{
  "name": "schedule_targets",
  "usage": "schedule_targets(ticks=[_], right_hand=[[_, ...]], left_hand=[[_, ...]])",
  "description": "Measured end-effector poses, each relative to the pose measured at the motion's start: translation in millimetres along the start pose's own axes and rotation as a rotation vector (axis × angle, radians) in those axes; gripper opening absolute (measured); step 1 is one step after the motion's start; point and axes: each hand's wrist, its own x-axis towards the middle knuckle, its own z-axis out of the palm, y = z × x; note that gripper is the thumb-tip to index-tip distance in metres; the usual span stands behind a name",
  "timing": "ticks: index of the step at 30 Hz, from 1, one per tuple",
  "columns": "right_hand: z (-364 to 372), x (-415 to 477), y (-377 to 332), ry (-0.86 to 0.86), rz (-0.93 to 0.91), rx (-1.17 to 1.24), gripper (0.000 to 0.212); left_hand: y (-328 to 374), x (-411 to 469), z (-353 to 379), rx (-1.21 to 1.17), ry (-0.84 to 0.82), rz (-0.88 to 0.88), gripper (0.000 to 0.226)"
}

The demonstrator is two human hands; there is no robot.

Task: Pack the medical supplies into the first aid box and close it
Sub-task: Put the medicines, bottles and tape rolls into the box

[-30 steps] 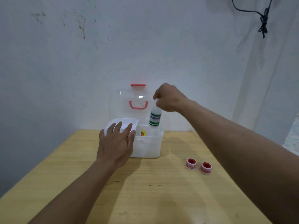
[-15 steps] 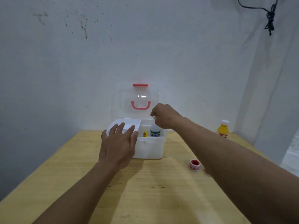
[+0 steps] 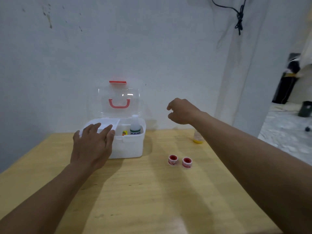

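Observation:
The white first aid box (image 3: 128,146) stands on the wooden table (image 3: 152,191) with its clear lid (image 3: 118,100) upright against the wall. A white bottle with a green label (image 3: 135,126) stands inside the box's right part, beside a small yellow item (image 3: 124,133). My left hand (image 3: 92,146) rests flat on the box's front left corner, fingers spread. My right hand (image 3: 181,111) hovers empty to the right of the box, fingers loosely curled. Two red-and-white tape rolls (image 3: 180,161) lie on the table right of the box. A yellow bottle (image 3: 197,137) is partly hidden behind my right forearm.
The table backs against a white wall. A black cable (image 3: 238,19) hangs from the wall at upper right. Beyond the table's right edge, dark objects (image 3: 285,86) stand on the floor.
My right hand lowered the white bottle into the box, let it go and moved away to the right. My left hand stayed on the box.

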Motion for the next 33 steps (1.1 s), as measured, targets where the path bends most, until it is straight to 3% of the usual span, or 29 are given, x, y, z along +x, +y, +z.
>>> schedule_targets(ticks=[6, 11, 15, 22, 25, 33], right_hand=[[-2, -19, 44, -0.078, 0.172, -0.333, 0.014], [12, -27, 66, -0.106, 0.238, -0.354, 0.003], [15, -26, 71, 0.06, 0.187, -0.323, 0.023], [5, -25, 57, 0.073, 0.171, -0.21, 0.01], [-5, -22, 44, 0.111, 0.137, -0.119, 0.024], [-37, -14, -27, 0.234, -0.081, 0.121, 0.032]], left_hand=[[1, 0, 2, 0.007, -0.012, 0.002, 0.068], [2, 1, 1, 0.008, -0.018, -0.001, 0.068], [2, 1, 0, 0.012, -0.032, 0.003, 0.071], [0, 4, -6, -0.141, -0.026, -0.017, 0.07], [1, 7, -14, -0.294, 0.056, -0.053, 0.065], [-6, 3, -5, -0.146, -0.068, -0.038, 0.07]])
